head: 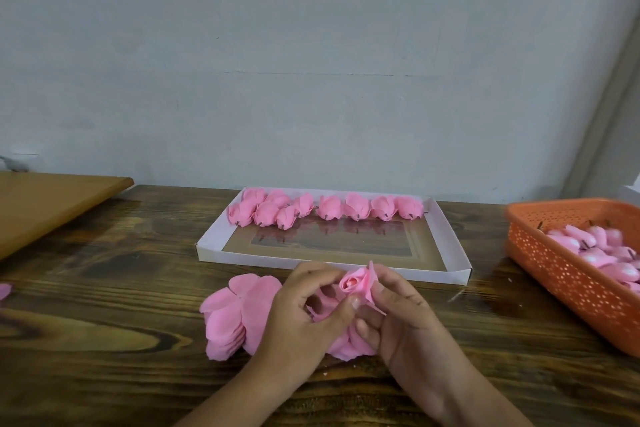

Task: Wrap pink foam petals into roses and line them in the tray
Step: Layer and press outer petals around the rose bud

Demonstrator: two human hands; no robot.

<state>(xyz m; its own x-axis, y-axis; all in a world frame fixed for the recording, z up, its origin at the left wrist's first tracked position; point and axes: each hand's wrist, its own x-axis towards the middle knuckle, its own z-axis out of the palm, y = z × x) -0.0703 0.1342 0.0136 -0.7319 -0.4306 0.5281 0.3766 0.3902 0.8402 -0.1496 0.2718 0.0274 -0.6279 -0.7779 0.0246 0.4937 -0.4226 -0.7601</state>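
Dark glossy wood-grain desk (104,340). Both hands are working near the desk's front-middle: left hand (304,308) & right hand (398,315) are pinching one half-wrapped rose (353,282), fingers curled round it. Rose: soft matte pink foam, tight spiral bud w/ loose outer petal sticking up. Under the hands a fanned stack of flat rounded petals (235,312) is lying. Behind, toward the back edge, a shallow white card tray (446,246) is holding finished roses (325,208) lined along its far wall. An orange perforated plastic basket (568,281) is sitting at the right edge, w/ pink buds (602,250) inside.
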